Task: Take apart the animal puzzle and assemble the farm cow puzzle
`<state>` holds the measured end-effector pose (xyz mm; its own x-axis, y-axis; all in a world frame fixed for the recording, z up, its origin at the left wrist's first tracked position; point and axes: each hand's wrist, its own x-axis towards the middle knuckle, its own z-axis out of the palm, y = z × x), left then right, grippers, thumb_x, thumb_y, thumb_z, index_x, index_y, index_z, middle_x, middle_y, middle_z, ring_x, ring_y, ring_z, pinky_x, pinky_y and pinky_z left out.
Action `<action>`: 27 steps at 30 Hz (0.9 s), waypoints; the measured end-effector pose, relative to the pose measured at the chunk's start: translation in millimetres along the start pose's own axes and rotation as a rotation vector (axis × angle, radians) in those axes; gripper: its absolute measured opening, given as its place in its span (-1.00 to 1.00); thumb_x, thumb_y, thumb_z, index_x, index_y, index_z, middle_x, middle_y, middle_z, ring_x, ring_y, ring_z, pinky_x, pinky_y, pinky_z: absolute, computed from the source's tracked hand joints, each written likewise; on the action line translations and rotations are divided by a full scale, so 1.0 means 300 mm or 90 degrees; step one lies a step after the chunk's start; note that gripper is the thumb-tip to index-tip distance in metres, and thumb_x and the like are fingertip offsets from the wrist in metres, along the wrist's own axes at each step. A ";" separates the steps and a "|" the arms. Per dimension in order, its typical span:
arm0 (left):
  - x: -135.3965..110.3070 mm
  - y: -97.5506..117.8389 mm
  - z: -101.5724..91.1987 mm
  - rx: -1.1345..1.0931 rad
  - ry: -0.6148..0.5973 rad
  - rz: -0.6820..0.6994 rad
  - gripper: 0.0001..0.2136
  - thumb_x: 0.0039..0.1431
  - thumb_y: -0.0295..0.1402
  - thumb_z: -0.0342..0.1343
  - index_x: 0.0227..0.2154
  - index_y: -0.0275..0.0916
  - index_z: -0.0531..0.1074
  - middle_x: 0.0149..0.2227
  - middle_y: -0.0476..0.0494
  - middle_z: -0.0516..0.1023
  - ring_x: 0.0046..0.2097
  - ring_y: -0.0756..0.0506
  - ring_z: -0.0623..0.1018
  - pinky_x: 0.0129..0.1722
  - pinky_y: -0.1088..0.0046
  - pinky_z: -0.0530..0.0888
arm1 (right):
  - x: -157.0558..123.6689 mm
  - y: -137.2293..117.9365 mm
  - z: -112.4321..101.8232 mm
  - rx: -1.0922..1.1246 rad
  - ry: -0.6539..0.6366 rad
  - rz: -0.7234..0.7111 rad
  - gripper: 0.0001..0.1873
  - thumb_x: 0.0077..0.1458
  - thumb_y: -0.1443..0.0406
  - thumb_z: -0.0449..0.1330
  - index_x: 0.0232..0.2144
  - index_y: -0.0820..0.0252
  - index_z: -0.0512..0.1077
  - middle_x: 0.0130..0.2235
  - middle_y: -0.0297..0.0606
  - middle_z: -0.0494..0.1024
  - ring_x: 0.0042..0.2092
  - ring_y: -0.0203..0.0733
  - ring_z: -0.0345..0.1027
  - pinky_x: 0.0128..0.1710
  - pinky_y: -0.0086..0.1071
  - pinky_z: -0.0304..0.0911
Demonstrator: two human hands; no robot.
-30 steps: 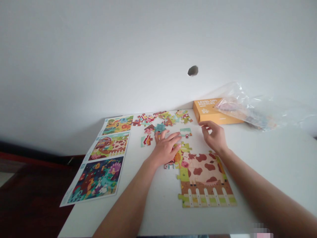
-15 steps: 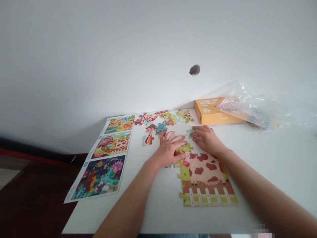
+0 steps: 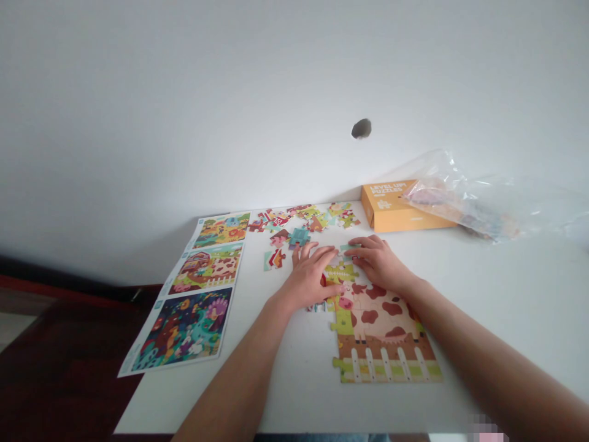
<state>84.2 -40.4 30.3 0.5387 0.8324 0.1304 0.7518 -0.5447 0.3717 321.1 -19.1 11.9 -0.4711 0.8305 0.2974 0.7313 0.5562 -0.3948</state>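
Note:
The joined part of a jigsaw puzzle [image 3: 389, 319], with a spotted cow above a white fence, lies flat on the white table. My right hand [image 3: 380, 264] is just beyond its top edge, its fingertips on a small light-teal puzzle piece [image 3: 347, 249] that they partly cover. My left hand [image 3: 309, 277] rests at the puzzle's upper left, fingers spread and thumb near the cow's head. Beneath the left palm, a piece with red and white parts [image 3: 318, 306] shows only in part. A red-and-teal piece [image 3: 275, 259] lies left of that hand, and a teal piece [image 3: 299, 237] lies beyond its fingertips.
Several loose pieces [image 3: 317, 219] lie along the wall side. A picture sheet [image 3: 156, 319] with three scenes lies at the left, partly past the table edge. At the back right stands an orange puzzle box [image 3: 391, 212], with a clear plastic bag [image 3: 488, 202] draped on it.
My right hand has slid a little left, with the light-teal piece under its fingertips. My left hand has shifted slightly, its fingers drawn a bit left. The joined puzzle has stayed in place.

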 end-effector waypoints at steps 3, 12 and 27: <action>0.000 0.002 -0.001 0.003 -0.001 0.000 -0.29 0.05 -0.03 0.25 0.24 -0.13 0.22 0.27 -0.16 0.29 0.31 -0.38 0.09 0.31 -0.08 -0.03 | -0.001 0.006 0.007 0.010 0.005 -0.003 -0.61 0.19 0.39 0.06 -0.04 -0.04 0.53 0.09 -0.23 0.46 0.00 -0.02 0.28 0.02 -0.08 0.24; 0.002 0.001 -0.004 0.009 0.002 0.008 -0.35 0.05 0.00 0.24 0.19 -0.10 0.30 0.26 -0.14 0.30 0.31 -0.37 0.10 0.31 -0.07 -0.02 | 0.007 0.013 0.012 -0.015 0.033 0.058 -0.71 0.23 0.26 0.10 -0.05 0.03 0.53 0.06 -0.20 0.49 0.00 0.01 0.31 0.03 -0.08 0.24; 0.008 -0.059 0.015 0.110 0.208 -0.256 -0.66 0.21 -0.19 0.09 0.03 -0.09 0.45 0.23 -0.17 0.33 0.25 -0.42 0.19 0.20 -0.19 0.12 | 0.003 0.018 0.006 -0.051 0.058 0.117 -0.68 0.20 0.39 0.06 -0.11 0.07 0.55 0.07 -0.21 0.50 0.01 0.03 0.30 0.00 -0.06 0.23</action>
<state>73.9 -29.2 20.1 0.0705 0.9516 0.2990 0.9404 -0.1633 0.2982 323.8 -15.4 8.6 -0.2823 0.9093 0.3056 0.8394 0.3884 -0.3802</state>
